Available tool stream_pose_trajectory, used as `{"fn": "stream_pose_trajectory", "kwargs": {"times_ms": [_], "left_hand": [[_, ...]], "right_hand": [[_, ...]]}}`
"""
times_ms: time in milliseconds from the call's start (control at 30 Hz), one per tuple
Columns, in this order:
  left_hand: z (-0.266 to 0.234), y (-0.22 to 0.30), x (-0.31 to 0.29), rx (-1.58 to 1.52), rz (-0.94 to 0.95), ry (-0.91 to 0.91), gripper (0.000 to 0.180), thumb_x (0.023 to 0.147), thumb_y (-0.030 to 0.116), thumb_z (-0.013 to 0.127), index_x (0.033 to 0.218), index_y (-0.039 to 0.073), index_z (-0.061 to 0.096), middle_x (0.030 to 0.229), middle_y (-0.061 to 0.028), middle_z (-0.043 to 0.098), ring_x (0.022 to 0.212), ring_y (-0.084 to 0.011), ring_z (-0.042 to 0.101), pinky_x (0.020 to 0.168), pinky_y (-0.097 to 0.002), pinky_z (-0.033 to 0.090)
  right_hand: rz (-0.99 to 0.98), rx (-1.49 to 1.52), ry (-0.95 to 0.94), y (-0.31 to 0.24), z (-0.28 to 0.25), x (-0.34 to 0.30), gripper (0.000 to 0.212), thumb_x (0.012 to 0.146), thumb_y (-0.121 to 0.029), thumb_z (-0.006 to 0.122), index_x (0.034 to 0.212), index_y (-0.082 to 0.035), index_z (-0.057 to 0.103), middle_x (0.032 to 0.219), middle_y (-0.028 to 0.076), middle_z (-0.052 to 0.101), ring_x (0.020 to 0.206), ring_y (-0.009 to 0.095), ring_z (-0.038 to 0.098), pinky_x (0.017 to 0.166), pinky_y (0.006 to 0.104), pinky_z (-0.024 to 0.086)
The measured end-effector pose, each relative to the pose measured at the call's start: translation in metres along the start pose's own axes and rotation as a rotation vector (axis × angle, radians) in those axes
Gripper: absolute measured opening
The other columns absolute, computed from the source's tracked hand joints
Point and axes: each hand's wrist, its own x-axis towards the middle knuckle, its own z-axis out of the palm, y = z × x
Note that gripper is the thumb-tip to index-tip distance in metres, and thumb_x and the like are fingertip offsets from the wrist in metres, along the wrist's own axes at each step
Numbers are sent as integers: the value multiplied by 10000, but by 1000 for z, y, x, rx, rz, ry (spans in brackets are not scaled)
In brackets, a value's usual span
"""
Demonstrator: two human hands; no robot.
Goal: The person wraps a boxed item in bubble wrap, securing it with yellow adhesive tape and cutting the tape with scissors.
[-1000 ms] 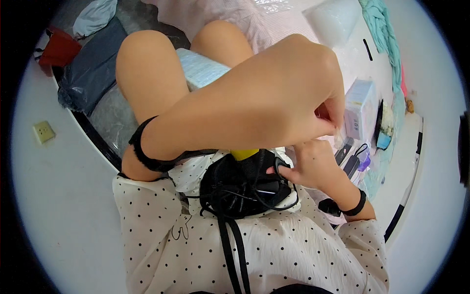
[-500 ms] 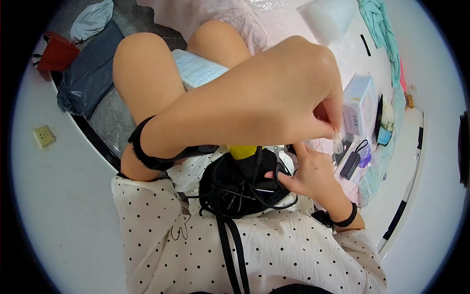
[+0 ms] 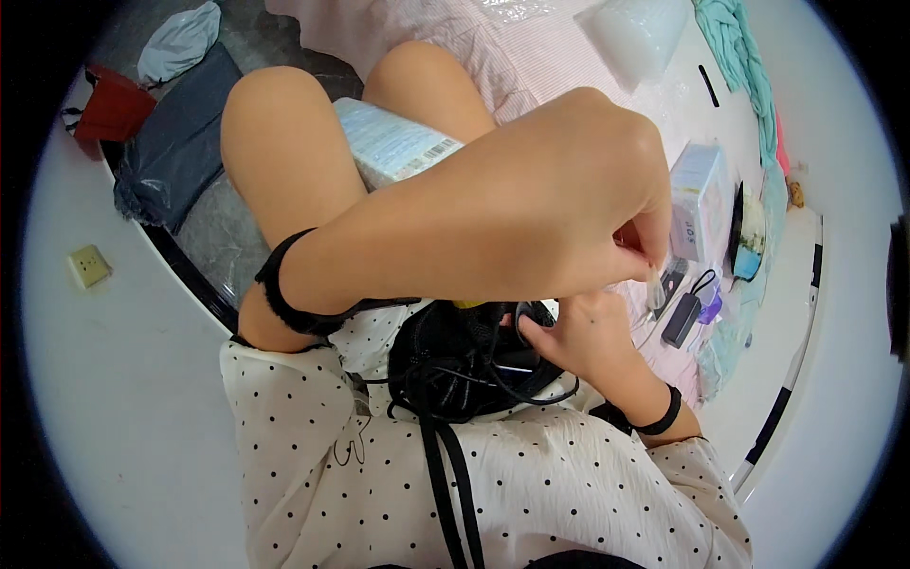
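Shifted leftward over the black bag [image 3: 453,384], the right hand [image 3: 592,337] curls around a dark loop [image 3: 520,309] while, right of the bag, the left hand [image 3: 627,194] pinches clear plastic [image 3: 655,296].

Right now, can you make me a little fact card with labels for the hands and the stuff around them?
Left hand: pinching a small clear piece, too small to identify
Right hand: at a black loop, grip partly hidden
On the lap: black pouch with cords
Between the legs: light-blue package
To the right: pale box, dark device with a strap
On the left wall: cream socket
Clothing: white polka-dot garment
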Motion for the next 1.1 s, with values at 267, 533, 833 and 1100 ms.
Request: {"fn": "stream_pose_trajectory", "kwargs": {"times_ms": [267,533,833,1100], "left_hand": [[-1,2,3,-18,-46,-18,139,599,56,626,690,-27,692,659,-174,648,581,-261,645,540,-294,505],[-2,0,3,-22,-40,-27,137,614,69,648,703,-23,696,666,-168,652,588,-252,648,552,-286,509],[-29,24,10,21,-278,95,120,753,20,699,869,-7,711,814,-86,697,729,-115,650,699,-227,507],[-71,-8,-10,-57,-89,324,497,741,-39,674,1214,-16,521,1213,-144,547,1118,-212,523,886,-379,524]], "right_hand": [[-47,-25,18,2,-1,1,514,652,-309,753,980,33,556,745,152,600,722,323,608,600,393,487],[-131,12,102,7,4,3,515,660,-339,761,954,38,567,688,148,603,667,326,602,628,413,487],[-67,13,-199,2,-11,13,532,639,-382,752,928,21,559,759,151,614,720,296,623,606,412,487],[-349,66,-225,35,-68,28,526,610,-443,743,858,-12,571,641,130,581,582,322,595,530,369,472]]}}
